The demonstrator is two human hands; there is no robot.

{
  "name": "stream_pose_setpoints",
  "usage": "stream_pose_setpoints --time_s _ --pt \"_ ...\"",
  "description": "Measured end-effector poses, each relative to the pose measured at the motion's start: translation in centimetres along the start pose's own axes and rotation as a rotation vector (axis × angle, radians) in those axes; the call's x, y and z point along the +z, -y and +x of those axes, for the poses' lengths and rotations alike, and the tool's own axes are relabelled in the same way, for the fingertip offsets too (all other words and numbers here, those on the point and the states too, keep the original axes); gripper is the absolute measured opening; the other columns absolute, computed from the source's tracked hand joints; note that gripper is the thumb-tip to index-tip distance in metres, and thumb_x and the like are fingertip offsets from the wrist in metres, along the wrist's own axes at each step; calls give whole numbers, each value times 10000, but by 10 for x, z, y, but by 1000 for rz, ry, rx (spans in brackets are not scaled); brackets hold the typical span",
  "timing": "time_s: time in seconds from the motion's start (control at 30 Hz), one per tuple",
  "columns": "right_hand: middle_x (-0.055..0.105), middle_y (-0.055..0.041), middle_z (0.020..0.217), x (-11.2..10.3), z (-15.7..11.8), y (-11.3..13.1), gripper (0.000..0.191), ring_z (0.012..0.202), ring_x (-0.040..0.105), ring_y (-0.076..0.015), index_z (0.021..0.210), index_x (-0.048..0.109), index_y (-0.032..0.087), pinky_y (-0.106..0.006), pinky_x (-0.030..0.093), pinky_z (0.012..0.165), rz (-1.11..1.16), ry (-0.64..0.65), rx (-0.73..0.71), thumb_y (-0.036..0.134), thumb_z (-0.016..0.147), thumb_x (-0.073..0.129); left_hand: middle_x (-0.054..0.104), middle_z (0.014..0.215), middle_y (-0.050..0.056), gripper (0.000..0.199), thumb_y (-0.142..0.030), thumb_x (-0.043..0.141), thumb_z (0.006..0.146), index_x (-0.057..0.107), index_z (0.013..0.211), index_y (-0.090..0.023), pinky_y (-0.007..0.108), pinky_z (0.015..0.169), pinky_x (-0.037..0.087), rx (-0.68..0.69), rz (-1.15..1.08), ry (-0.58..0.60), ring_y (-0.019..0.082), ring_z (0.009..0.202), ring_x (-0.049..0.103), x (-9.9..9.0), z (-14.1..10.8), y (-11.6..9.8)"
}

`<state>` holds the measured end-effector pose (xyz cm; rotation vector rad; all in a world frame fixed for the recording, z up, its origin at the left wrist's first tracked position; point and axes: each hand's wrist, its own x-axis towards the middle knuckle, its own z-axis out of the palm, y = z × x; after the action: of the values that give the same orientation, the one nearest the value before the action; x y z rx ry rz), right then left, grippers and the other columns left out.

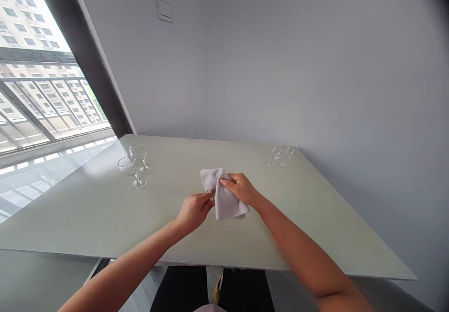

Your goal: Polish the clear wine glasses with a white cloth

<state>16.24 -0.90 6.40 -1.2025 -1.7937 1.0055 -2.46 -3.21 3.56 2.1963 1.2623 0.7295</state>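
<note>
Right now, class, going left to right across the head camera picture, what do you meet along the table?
two wine glasses, left hand, white cloth, right hand, two more wine glasses

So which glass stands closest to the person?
The front glass of the pair by the window: it stands nearer than its partner and than the two glasses on the far right.

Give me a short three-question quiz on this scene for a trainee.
1. True or false: the left hand and the right hand both touch the white cloth.
2. How many stemmed glasses stand to the left of the cloth on the pale green table?
3. What is mounted on the wall? A) a switch plate B) a clock C) a mirror

Key: 1 true; 2 two; 3 A
</note>
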Motion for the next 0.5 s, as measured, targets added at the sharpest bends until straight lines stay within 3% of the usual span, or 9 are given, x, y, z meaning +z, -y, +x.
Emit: stream_pose_setpoints --time_s 0.1,0.23,0.37,0.5 --pt "468 18 529 1 7 -12 378 486 434 -114 592 501 175 -251 326 473 466 -41 208 525 733 529 564 625 -2 240 -329 415 803 618 827 -202 222 559 323 -99 -96 -24 118 575 450 6 0 2" --pt "509 9 566 18 12 -32 359 534 484 -139 627 517 196 -269 374 499 808 -345 319 545 676 581 542 642 -13 266 -357 402 802 608 867 -200 206 501 316 -229 -287 -45 102 549 423 16 6 3" --pt "551 -11 635 35 13 -42 333 630 533 -179 682 516 223 -291 400 510 904 -520 374 556 701 528 547 663 -9 299 -376 431 793 545 1002 -196 211 523 364 -254 -460 -79 114 590 465 24 14 3" --pt "556 -37 623 53 3 -40 268 643 532 -196 646 494 230 -300 390 505 746 -487 374 485 728 496 520 676 -28 286 -354 428 808 462 1062 -228 210 556 396 -228 -529 -175 105 611 478 30 25 -2"
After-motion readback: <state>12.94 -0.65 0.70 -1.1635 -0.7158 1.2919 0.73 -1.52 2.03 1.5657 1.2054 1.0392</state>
